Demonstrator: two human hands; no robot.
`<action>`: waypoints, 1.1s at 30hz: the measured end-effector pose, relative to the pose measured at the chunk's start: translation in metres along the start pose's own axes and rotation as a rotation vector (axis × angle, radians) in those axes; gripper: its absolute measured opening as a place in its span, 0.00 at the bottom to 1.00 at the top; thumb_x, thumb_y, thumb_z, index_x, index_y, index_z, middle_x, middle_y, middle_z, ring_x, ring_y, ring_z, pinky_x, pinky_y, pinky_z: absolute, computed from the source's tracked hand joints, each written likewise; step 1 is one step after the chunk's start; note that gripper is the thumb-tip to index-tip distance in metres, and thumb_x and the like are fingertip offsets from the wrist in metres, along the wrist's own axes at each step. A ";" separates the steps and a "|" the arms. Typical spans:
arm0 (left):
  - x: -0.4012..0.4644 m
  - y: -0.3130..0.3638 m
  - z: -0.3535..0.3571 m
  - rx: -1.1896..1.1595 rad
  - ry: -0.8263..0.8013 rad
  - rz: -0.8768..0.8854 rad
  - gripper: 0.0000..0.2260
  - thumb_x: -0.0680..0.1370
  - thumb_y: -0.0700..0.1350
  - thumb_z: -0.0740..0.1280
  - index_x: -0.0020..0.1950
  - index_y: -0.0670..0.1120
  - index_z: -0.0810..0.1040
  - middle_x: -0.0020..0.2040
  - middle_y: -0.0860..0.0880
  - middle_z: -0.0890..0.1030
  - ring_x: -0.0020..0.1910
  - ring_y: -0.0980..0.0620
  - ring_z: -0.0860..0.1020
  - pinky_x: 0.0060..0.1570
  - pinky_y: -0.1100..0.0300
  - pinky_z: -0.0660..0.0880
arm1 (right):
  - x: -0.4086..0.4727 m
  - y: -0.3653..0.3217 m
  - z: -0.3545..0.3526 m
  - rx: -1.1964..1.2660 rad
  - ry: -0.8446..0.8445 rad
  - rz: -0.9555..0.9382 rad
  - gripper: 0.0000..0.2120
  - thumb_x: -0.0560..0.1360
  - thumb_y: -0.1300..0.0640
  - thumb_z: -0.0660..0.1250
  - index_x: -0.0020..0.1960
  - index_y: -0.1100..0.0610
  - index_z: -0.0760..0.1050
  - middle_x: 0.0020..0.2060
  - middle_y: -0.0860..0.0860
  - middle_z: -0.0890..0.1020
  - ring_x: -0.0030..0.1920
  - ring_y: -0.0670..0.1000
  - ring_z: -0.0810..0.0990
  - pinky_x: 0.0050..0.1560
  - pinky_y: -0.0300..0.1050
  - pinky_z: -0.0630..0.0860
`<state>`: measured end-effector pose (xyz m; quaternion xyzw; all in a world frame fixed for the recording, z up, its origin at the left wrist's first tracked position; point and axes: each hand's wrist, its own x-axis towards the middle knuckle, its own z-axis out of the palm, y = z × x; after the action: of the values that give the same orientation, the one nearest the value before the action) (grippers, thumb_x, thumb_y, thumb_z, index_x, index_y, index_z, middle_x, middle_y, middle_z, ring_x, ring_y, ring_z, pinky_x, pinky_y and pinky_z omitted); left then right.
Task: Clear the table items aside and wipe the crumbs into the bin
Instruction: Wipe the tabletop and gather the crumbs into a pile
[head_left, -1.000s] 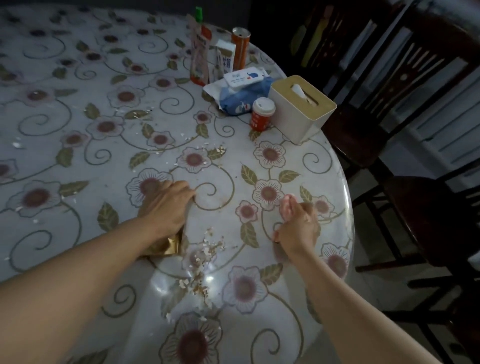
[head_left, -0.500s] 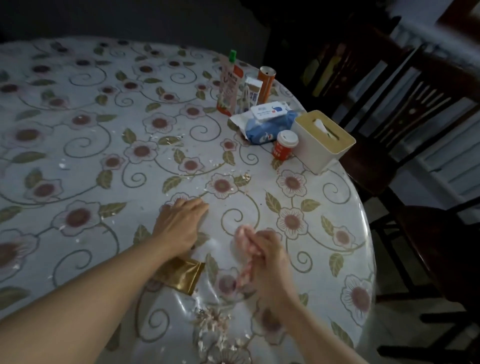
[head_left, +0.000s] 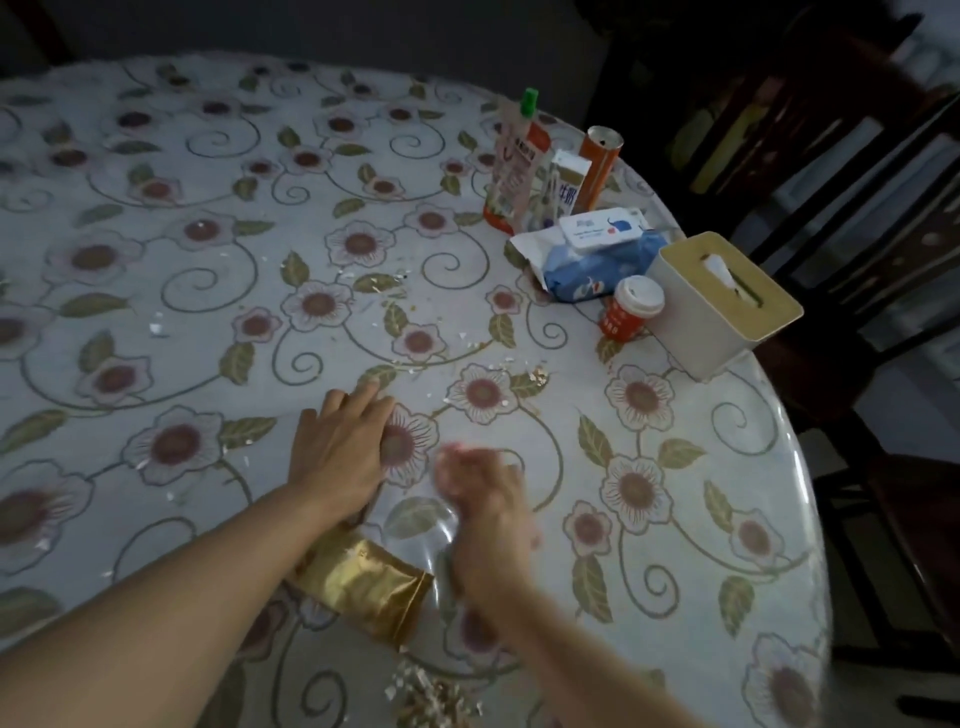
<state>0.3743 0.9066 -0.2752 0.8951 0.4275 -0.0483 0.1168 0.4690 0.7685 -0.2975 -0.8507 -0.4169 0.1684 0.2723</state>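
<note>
Left hand (head_left: 340, 447) flat on floral table (head_left: 675, 519), blurred right hand (head_left: 483, 499) beside crumbs (head_left: 431, 696).

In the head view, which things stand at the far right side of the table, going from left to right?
Green-capped pouch → orange drink can → red paper cup with white lid → white tissue box with tan lid.

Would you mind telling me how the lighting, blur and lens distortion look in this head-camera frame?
Head view: dim and bluish, chairs nearly lost in shadow; right hand smeared by motion blur, left hand sharper; a soft glare patch on the plastic table cover beside the gold packet; wide-angle lens bows the table edge; tissue box and crumbs remain legible.
</note>
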 end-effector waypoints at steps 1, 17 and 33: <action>0.000 0.000 -0.001 0.001 -0.023 0.003 0.27 0.76 0.42 0.62 0.74 0.51 0.60 0.78 0.53 0.55 0.69 0.46 0.62 0.64 0.48 0.66 | -0.012 -0.015 0.015 0.018 -0.059 -0.084 0.20 0.72 0.66 0.61 0.57 0.46 0.76 0.54 0.40 0.73 0.53 0.42 0.69 0.52 0.40 0.72; 0.039 -0.034 -0.011 0.004 0.009 -0.149 0.27 0.78 0.39 0.58 0.76 0.49 0.56 0.78 0.51 0.55 0.73 0.46 0.57 0.67 0.48 0.63 | 0.154 0.059 -0.054 -0.238 0.240 0.354 0.33 0.68 0.69 0.63 0.71 0.56 0.64 0.71 0.55 0.60 0.67 0.60 0.63 0.70 0.52 0.62; 0.011 -0.064 -0.051 -0.048 -0.039 -0.079 0.17 0.77 0.38 0.58 0.64 0.49 0.70 0.67 0.52 0.72 0.64 0.47 0.71 0.57 0.51 0.70 | 0.015 -0.109 0.035 0.177 -0.196 -0.323 0.12 0.70 0.71 0.59 0.45 0.60 0.79 0.47 0.52 0.77 0.47 0.52 0.75 0.43 0.44 0.74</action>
<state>0.3308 0.9663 -0.2384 0.8734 0.4612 -0.0604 0.1445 0.3920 0.8468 -0.2604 -0.7252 -0.5558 0.2404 0.3276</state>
